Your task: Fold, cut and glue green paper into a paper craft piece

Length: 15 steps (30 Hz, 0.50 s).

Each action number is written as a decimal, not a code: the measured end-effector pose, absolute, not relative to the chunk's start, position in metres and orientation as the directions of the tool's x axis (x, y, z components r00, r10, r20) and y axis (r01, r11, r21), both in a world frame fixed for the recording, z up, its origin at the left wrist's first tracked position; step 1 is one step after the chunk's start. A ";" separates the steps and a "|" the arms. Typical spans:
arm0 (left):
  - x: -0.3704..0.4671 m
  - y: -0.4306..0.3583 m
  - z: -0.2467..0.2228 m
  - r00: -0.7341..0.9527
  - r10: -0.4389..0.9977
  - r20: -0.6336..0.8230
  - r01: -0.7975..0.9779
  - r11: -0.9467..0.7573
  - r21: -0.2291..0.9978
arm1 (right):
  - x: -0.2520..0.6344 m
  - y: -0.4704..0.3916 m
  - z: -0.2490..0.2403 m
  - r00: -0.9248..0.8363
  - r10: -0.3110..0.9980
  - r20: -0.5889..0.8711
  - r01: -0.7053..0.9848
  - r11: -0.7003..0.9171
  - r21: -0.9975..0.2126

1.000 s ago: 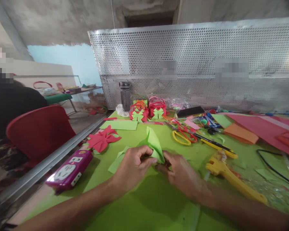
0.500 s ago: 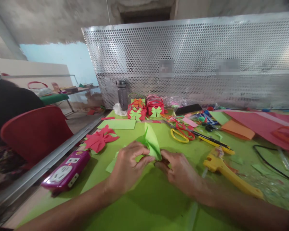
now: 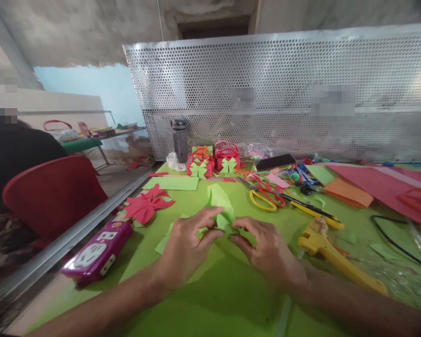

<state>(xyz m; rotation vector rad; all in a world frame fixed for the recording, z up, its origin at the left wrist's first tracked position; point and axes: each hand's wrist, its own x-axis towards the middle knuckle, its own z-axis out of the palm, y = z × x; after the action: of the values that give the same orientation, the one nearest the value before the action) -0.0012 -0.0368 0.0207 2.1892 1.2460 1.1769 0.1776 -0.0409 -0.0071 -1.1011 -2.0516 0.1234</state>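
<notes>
A light green piece of folded paper (image 3: 221, 199) stands up between my hands, above the green tabletop. My left hand (image 3: 187, 241) pinches its lower left part with thumb and fingers. On the other side, my right hand (image 3: 266, 241) has its curled fingertips at the paper's lower right edge; the exact contact of its thumb is hard to see. Beside my left hand lies another green paper piece (image 3: 163, 241), partly hidden by it. Farther left rests a red paper flower (image 3: 148, 204). A yellow glue gun (image 3: 331, 257) lies right of my right hand.
A purple power strip (image 3: 97, 252) sits at the left edge. Yellow-handled scissors (image 3: 262, 201), red paper baskets (image 3: 227, 161), a bottle (image 3: 179, 142), a phone (image 3: 275, 162) and coloured paper sheets (image 3: 379, 185) lie farther back. A person (image 3: 24, 150) sits by a red chair (image 3: 52, 201).
The green paper has tilted and opened out slightly between my fingers. My right thumb and index finger have spread a little apart. The view has shifted slightly.
</notes>
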 end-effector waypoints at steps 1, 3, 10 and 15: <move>-0.002 -0.036 0.019 0.289 0.804 0.520 0.539 -0.586 0.606 | 0.177 -0.040 -0.007 -0.321 0.733 0.600 0.665 0.625 -0.408; -0.003 -0.035 0.017 0.321 0.755 0.572 0.542 -0.641 0.544 | 0.177 -0.039 -0.005 -0.334 0.717 0.612 0.659 0.642 -0.392; -0.002 -0.034 0.017 0.351 0.685 0.638 0.568 -0.698 0.437 | 0.174 -0.037 -0.005 -0.275 0.741 0.613 0.630 0.621 -0.467; -0.001 -0.034 0.012 0.392 0.581 0.713 0.529 -0.777 0.343 | 0.173 -0.038 -0.006 -0.265 0.752 0.604 0.570 0.627 -0.531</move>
<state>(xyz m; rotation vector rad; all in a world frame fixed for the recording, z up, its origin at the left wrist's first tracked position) -0.0012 -0.0340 0.0117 2.5704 1.0263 1.3551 0.1728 -0.0379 -0.0061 -1.0419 -1.9603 0.2581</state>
